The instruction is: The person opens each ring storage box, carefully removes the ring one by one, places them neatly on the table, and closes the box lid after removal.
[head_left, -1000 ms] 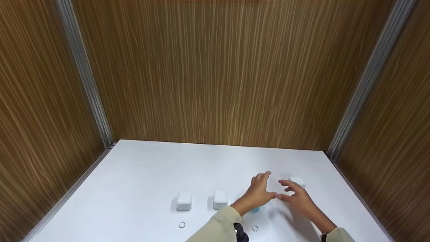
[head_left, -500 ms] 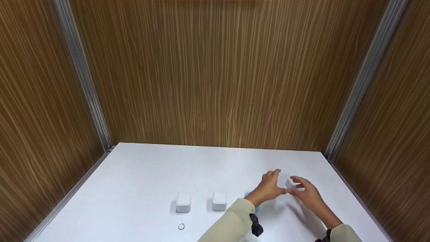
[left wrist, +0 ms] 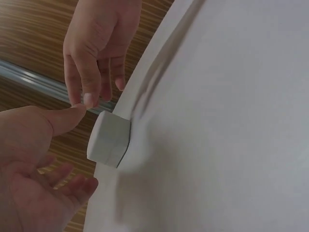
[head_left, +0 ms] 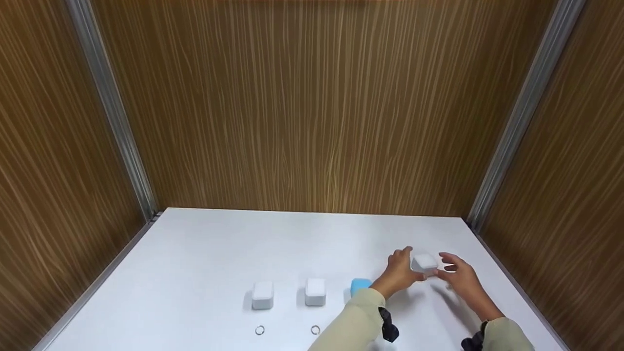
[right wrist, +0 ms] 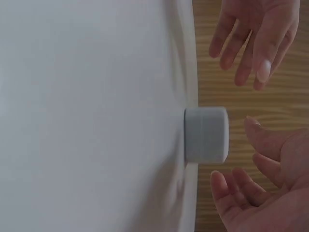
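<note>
A small white box with rounded corners (head_left: 424, 263) stands on the right part of the table, between my two hands. My left hand (head_left: 400, 272) is at its left side, thumb and fingers spread apart. On the right, my right hand (head_left: 462, 279) has its fingers loosely bent, facing the box. Both wrist views show a gap between the fingers and the white box, with the right hand (right wrist: 277, 176) just beyond its outer face. Neither hand holds anything.
Two similar white boxes stand to the left, one farther left (head_left: 263, 295) and one nearer the middle (head_left: 315, 292). Beside them is a blue box (head_left: 360, 285), partly behind the left sleeve. Two small metal rings lie in front, a left ring (head_left: 260, 330) and a right ring (head_left: 315, 330). Wood-grain panels enclose the table.
Both hands have moved right, to either side of the rightmost white box. The blue box and a middle ring have come out from behind the left arm, while another ring is now hidden.
</note>
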The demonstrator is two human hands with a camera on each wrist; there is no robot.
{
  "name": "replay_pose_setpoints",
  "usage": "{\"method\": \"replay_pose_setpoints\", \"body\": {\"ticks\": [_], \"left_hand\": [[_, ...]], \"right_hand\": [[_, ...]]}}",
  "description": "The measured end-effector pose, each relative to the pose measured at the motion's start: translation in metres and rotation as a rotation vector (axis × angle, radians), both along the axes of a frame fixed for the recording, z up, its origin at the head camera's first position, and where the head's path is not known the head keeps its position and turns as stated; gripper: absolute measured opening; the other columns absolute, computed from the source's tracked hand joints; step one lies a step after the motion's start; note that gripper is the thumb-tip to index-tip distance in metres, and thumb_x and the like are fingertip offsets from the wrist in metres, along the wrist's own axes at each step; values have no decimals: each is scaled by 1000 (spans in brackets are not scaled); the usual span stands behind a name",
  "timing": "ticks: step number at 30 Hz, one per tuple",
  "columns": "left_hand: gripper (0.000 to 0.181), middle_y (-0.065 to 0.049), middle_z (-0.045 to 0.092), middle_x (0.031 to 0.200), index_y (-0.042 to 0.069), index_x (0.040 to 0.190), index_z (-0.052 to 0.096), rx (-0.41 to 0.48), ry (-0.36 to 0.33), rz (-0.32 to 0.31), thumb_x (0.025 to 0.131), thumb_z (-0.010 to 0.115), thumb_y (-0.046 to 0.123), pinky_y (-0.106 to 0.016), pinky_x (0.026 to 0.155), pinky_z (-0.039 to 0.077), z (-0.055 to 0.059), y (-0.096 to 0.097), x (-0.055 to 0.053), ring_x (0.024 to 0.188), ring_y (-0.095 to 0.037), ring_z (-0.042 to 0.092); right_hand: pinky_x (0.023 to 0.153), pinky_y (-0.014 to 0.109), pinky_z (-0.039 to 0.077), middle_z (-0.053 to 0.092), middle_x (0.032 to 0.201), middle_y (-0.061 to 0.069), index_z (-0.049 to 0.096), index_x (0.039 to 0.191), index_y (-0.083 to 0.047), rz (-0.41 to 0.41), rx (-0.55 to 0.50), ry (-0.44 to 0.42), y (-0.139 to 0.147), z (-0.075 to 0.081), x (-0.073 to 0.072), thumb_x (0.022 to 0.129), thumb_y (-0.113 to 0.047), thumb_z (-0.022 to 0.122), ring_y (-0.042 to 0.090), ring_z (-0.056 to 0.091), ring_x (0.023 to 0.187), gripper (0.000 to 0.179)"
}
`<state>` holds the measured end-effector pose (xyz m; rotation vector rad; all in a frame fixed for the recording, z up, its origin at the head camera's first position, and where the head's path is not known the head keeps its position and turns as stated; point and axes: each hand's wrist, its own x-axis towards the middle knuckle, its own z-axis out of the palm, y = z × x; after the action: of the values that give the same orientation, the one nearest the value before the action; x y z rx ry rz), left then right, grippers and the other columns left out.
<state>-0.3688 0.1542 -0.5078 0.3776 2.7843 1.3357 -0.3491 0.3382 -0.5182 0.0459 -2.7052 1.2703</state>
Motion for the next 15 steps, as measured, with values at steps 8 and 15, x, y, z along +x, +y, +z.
{"method": "replay_pose_setpoints", "body": {"ticks": [8, 15], "left_hand": [[77, -3, 56, 134, 17, 145, 50, -17, -11, 26, 78, 88, 28, -26, 106, 45, -5, 18, -6, 127, -16, 50], [74, -7, 58, 128, 11, 141, 53, 61, -27, 31, 77, 88, 22, -26, 104, 46, -11, 25, -11, 122, -17, 54]], "right_hand": [[79, 28, 57, 45, 143, 35, 38, 149, 5, 2, -116, -104, 13, -12, -6, 94, -16, 71, 34, 58, 117, 68], [86, 31, 58, 49, 142, 32, 39, 150, 3, -12, -173, -153, 10, -14, -8, 95, -12, 68, 26, 61, 113, 64]]}}
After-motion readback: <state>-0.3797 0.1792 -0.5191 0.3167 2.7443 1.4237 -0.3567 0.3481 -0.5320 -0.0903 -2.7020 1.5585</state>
